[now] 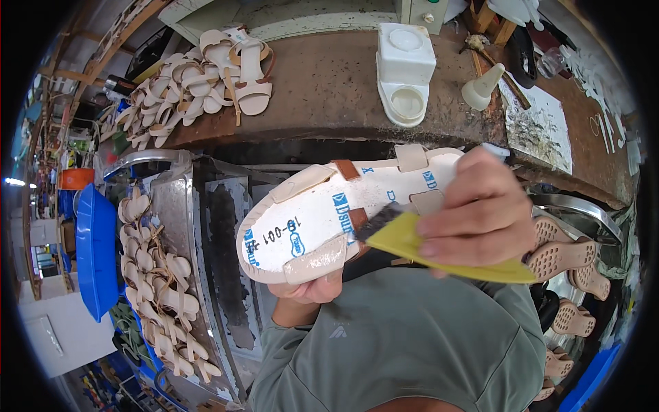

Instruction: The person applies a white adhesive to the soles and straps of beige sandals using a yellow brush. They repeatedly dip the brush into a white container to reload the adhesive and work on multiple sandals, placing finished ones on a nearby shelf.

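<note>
An unfinished sandal piece (312, 206) lies across the middle of the head view, its white underside facing up. Beige strap ends and small brown tabs fold over its edges. One beige strap end at the lower edge looks glossy. My left hand (314, 288) grips the piece from below at its near left edge; part of the fingers is hidden beneath it. In my right hand (484, 209) is a brush (401, 237) with a flat yellow handle and dark bristles. The bristles are at a brown tab near the middle of the piece; whether they touch cannot be told.
Beige sandals (182, 89) are heaped on the workbench (316, 79) at the back left. More strap pieces (165, 295) hang on a rack at left, beside a blue tray (96, 250). A white container (405, 72) and a nozzle bottle (482, 88) stand ahead. Soles (573, 319) line the right.
</note>
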`<state>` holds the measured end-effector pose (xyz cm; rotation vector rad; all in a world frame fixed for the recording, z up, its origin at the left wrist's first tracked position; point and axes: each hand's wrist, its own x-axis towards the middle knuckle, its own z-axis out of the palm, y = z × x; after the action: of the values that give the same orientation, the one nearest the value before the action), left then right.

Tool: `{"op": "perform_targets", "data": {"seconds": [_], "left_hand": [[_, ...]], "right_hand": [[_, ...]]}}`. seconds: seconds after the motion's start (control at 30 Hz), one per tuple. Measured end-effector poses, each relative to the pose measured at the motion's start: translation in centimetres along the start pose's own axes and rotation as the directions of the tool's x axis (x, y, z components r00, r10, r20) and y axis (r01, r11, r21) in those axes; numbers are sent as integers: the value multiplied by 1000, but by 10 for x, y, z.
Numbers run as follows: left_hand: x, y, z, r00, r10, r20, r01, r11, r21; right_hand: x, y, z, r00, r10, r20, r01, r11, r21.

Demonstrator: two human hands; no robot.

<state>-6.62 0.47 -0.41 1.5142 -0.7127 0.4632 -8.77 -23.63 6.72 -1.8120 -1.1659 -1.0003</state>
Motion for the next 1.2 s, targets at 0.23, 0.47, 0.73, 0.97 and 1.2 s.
{"op": "perform_targets", "data": {"seconds": [0.23,0.47,0.73,0.97,1.2], "left_hand": [[7,15,-7,1000,9,20,-11,993,117],[8,21,-13,997,33,75,-39,997,72],[6,26,-21,994,34,101,-38,999,33],[10,27,-26,993,84,82,-95,985,143],[13,23,-24,991,57,119,-57,998,-7]], "right_hand": [[14,-10,17,999,-15,46,15,1000,-5],[19,-18,17,982,6,190,19,992,-127],[33,-15,9,982,37,185,-44,998,34],[39,-37,47,996,-80,26,78,994,72],[42,-36,55,995,-85,58,78,992,103]]}}
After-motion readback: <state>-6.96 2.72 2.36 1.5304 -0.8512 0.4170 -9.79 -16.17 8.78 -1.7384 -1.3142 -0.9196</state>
